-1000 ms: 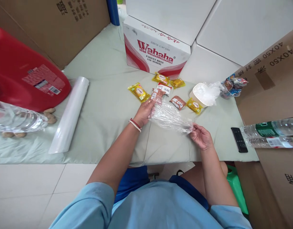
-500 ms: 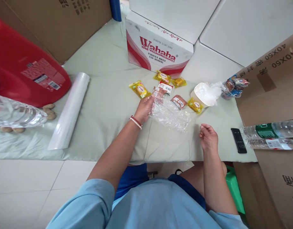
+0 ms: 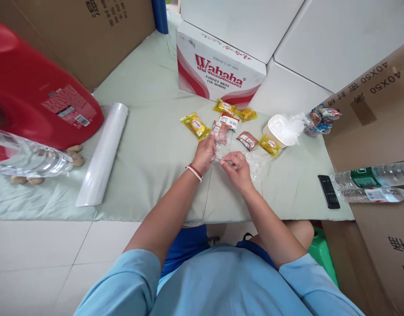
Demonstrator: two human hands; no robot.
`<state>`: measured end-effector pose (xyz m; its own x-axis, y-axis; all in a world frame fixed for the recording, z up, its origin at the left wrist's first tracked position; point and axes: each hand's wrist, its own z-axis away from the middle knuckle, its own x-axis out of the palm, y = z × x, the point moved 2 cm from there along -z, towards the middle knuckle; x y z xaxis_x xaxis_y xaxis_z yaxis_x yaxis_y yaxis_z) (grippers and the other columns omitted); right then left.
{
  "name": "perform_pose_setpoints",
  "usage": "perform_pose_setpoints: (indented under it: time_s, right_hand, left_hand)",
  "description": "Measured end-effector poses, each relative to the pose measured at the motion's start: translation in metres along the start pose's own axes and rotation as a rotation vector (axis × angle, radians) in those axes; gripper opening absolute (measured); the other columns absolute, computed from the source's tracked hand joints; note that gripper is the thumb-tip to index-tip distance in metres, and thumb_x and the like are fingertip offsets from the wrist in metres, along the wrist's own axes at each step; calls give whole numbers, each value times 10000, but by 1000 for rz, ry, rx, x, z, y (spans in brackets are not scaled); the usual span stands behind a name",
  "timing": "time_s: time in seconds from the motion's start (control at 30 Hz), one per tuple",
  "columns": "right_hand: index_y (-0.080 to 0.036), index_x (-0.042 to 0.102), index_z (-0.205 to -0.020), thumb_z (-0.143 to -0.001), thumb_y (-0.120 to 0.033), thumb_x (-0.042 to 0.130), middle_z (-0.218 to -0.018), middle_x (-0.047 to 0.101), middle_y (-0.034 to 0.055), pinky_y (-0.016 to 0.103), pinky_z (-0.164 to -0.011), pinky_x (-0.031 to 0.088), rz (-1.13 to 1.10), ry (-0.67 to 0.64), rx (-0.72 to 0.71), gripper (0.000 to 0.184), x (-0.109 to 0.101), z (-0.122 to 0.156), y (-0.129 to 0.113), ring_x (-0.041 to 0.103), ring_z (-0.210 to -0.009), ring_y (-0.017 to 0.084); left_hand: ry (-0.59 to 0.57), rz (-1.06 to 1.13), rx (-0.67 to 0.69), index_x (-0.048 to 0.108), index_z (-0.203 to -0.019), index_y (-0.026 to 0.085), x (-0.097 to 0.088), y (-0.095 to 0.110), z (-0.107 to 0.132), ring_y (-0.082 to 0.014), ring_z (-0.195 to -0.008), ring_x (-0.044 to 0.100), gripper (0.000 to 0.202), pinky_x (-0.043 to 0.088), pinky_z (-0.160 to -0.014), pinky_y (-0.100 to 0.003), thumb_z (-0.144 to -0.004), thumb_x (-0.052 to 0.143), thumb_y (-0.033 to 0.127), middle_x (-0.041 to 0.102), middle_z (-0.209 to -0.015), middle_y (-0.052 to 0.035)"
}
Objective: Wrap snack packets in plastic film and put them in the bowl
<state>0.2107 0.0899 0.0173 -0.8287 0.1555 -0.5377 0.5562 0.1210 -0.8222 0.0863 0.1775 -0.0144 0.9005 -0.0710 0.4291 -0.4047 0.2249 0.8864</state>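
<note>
A crinkled clear plastic bag (image 3: 254,164) lies in front of me, partly hidden by my hands. My left hand (image 3: 204,153) is closed on its left end, just below a pinkish-brown snack packet (image 3: 221,132). With thumb and finger, my right hand (image 3: 238,169) pinches the bag's near edge close to the left hand. Around them are a yellow snack packet (image 3: 196,126) on the left, a red-and-white packet (image 3: 229,121) behind, and a brown packet (image 3: 248,140) to the right. More yellow packets (image 3: 269,145) lie near the white tub and at the back.
A white tub (image 3: 277,131) with crumpled plastic stands right of the packets. The Wahaba-style water carton (image 3: 221,66) is behind. On the left are a plastic film roll (image 3: 103,153) and a red jug (image 3: 53,92); on the right, a black phone-like object (image 3: 329,192) and plastic bottles (image 3: 373,177).
My right hand has moved left from the table's right side to the bag and now pinches its edge. The bag has been gathered closer to my left hand.
</note>
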Motion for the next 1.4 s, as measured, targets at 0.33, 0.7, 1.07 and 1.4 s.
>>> perform_pose_setpoints:
  time_s: [0.33, 0.7, 1.07, 1.4]
  right_hand:
    - [-247, 537, -885, -796, -582, 832, -973, 700, -10, 341, -836, 611, -574, 106, 346, 454, -88, -5, -13, 696, -889, 155]
    - [-249, 576, -904, -973, -475, 650, -589, 549, -67, 253, -498, 368, 75, 103, 81, 248, -148, -34, -16, 469, -456, 110]
    - [-203, 635, -918, -961, -351, 563, -750, 636, 20, 304, -706, 384, 304, -344, -93, 170, -35, -75, 17, 544, -716, 195]
    - [-210, 619, -907, -972, -410, 564, -714, 595, -4, 295, -683, 353, 197, -320, -141, 217, -45, -77, 12, 514, -693, 177]
  left_hand:
    - [-459, -38, -111, 646, -1146, 193, 17, 37, 32, -48, -402, 267, 753, 158, -402, -212, -663, 900, 711, 453, -563, 104]
    - [-447, -259, -367, 594, -854, 215, -22, 62, 111, -75, -456, 284, 440, 238, -449, -216, -801, 784, 608, 378, -580, 82]
    - [-281, -1521, 765, 674, -1275, 238, -51, 53, 131, -348, -1492, 465, 428, 439, -1175, -584, -956, 463, 47, 632, -1400, -169]
    - [-254, -1272, 568, 469, -1508, 166, -35, 32, 111, -363, -1275, 600, 782, 518, -1064, -544, -913, 722, 604, 634, -1398, -195]
